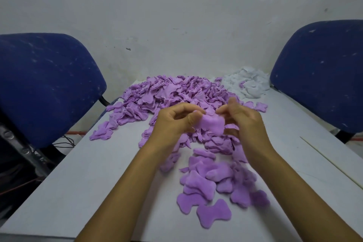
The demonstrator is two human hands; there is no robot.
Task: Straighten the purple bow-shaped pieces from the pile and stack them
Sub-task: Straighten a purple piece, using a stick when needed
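A big pile of crumpled purple bow-shaped fabric pieces (172, 92) covers the far middle of the white table (82, 173). Above its near edge I hold one purple bow piece (213, 124) between both hands. My left hand (172, 122) pinches its left end with thumb and fingers. My right hand (241, 120) pinches its right end. Closer to me, flattened purple bows (212, 182) lie in a loose overlapping heap, with one single bow (213, 214) at the near edge of it.
A heap of white fabric scraps (247, 82) sits at the far right of the table. Blue chairs stand on the left (45, 84) and on the right (322, 72). A thin white strip (330, 159) lies along the table's right side.
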